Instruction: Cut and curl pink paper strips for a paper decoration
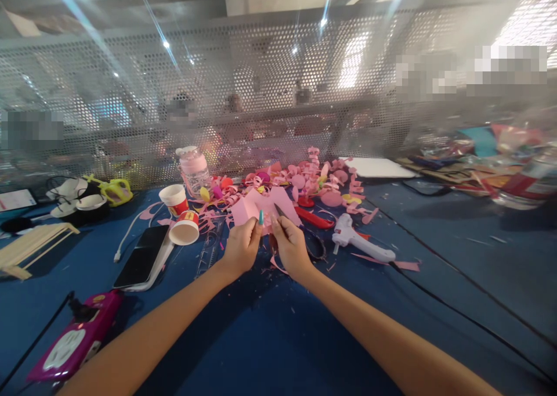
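Note:
My left hand and my right hand are close together above the table, both closed in a pinch. Between the thumbs is a small piece of pink paper, its shape partly hidden by my fingers. A teal tip shows at my left thumb; whether it is a nail or an object, I cannot tell. Just behind my hands lie folded pink paper sheets. A dark pointed blade shows by my right fingers, and a dark scissor handle lies beside that hand.
Pink cut-outs and curls pile up behind the sheets. A red-handled tool and a white glue gun lie right, its cord trailing. To the left are paper cups, a phone, a magenta device and a pink-lidded bottle.

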Tool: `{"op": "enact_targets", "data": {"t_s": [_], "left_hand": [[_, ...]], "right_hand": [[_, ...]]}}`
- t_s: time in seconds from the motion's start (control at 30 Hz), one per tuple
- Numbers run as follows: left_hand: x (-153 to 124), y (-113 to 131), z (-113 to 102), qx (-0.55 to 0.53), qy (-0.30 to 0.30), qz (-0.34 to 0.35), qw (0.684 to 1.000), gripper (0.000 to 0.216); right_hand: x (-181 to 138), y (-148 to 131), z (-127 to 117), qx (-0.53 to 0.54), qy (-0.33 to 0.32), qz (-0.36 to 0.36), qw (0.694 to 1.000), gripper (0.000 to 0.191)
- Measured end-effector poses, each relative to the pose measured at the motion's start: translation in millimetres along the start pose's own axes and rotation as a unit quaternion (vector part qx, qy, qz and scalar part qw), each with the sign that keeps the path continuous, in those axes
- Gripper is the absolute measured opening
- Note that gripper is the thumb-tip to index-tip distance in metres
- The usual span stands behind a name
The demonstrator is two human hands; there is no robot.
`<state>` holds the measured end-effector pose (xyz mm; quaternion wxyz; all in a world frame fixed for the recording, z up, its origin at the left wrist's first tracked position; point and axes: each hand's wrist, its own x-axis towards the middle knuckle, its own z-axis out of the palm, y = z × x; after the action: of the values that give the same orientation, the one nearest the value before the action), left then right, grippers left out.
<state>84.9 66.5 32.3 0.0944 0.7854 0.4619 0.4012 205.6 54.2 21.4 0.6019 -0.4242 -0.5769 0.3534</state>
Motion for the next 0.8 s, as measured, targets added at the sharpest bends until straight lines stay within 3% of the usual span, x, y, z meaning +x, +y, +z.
{"op": "enact_targets", "data": {"t_s": [0.17,0.3,0.5,0.8], "left_hand": [[-5,7,5,-0.048,-0.011,-0.013,0.999,0.034],[-9,10,9,-0.026,-0.01,-0.029,0.999,0.031],[-11,4,12,-0.027,-0.003,-0.001,1.0,0.03],[-18,-5,21,-0.106,0.012,-0.057,0.993,0.032]], "right_hand": [[-3,3,3,-0.029,0.019,-0.019,0.999,0.031],[-8,5,6,-0.048,0.025,-0.023,0.998,0.029],[-7,1,4,-0.075,0.036,-0.05,0.995,0.034],[-7,8,3,-0.099,-0.011,-0.039,0.994,0.034]]}}
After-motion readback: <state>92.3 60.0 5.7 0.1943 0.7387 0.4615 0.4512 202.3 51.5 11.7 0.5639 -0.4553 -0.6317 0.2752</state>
